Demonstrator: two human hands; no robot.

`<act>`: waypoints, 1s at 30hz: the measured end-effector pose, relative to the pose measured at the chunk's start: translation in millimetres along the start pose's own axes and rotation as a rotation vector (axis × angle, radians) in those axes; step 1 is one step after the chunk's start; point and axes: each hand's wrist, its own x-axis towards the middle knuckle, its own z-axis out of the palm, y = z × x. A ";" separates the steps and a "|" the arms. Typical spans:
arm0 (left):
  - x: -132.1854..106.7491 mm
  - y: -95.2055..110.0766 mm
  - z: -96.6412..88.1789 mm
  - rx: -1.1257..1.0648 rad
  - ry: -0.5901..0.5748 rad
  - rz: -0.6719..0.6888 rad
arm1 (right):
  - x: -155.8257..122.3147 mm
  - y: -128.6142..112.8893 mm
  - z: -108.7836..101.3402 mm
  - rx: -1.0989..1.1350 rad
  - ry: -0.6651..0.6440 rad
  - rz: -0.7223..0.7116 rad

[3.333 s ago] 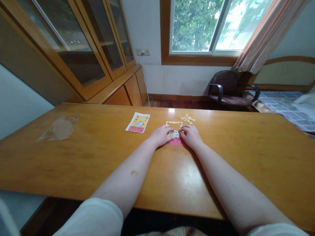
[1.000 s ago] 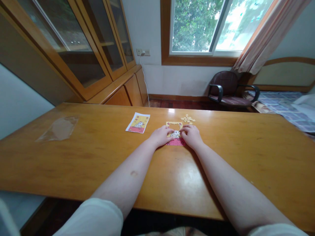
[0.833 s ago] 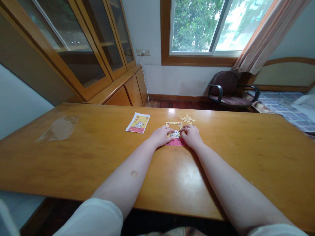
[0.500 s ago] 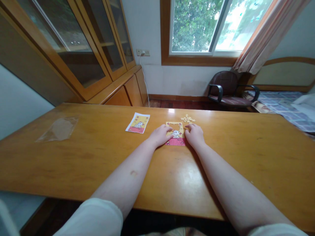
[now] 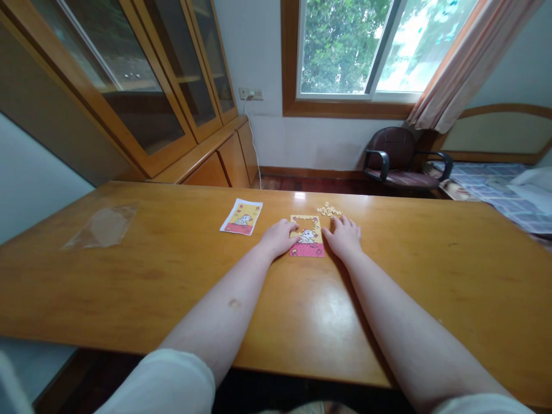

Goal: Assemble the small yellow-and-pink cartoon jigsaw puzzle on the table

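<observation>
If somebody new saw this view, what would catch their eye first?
Probably the partly built puzzle between the left hand and right hand, with a gap in its yellow upper part. Loose pieces lie just past its far right corner, and a printed card sits to its left. The bright window beyond the table also stands out.

Pink-yellow puzzle flat (gap in upper half); loose pieces beyond.

No readable text, labels, numbers or signs
</observation>
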 end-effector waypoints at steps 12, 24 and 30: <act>1.4 -1.8 1.6 0.006 0.001 0.012 | 0.6 -0.4 -0.1 0.009 0.000 0.011; 2.7 -2.2 2.1 -0.011 0.006 -0.012 | 3.4 3.1 3.1 0.101 0.090 0.031; 2.5 -1.3 2.1 -0.019 0.011 -0.001 | 2.1 5.5 1.3 0.158 0.069 0.048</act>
